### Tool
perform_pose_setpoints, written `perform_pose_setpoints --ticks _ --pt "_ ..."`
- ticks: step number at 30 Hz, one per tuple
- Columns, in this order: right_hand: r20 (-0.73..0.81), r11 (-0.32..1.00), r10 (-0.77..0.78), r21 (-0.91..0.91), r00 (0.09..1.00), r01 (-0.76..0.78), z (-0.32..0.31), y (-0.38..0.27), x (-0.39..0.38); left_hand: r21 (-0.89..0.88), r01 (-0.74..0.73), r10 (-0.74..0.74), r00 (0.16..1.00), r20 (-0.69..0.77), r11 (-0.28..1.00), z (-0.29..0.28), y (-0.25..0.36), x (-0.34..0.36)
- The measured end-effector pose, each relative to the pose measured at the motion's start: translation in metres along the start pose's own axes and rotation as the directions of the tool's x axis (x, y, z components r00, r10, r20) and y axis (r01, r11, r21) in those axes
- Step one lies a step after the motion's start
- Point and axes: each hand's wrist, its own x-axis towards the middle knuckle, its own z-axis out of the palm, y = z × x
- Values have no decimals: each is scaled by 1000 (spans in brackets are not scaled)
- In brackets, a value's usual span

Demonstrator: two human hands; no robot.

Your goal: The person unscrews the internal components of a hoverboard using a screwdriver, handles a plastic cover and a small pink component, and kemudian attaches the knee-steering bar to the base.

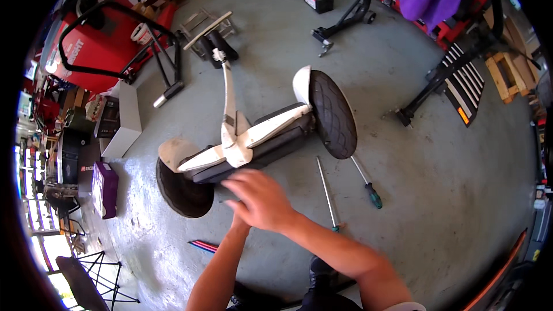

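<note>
Hands (262,200) overlap just beside the scooter (237,154), right hiding most of left; I can't tell if they grip anything. Both scooter wheels (334,115) are on, so it looks mostly whole. Two screwdrivers (375,196) lie unheld near its right wheel.

The two-wheeled scooter (273,131) rests on the floor (455,196), a left wheel (184,194) and a right wheel (334,116) at its ends, its stem (228,87) reaching away behind; before it, the right hand (262,200) overlaps the left hand; rightward, one screwdriver (326,193) lies left of another screwdriver (374,196), nearer than the right wheel; a carton (105,190) stands left, a folding chair (78,281) before it.
</note>
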Motion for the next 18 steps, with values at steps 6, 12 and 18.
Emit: perform_pose_setpoints --ticks 6,12,18 --pt "-319 666 744 284 587 -690 -54 63 -149 -291 100 -7 953 303 952 114 71 41" --pt "-333 605 796 423 506 -674 -51 109 -159 -279 38 47 956 291 959 135 80 73" --pt "-384 639 768 413 513 -649 -44 112 -151 -290 21 61 960 272 957 132 88 72"
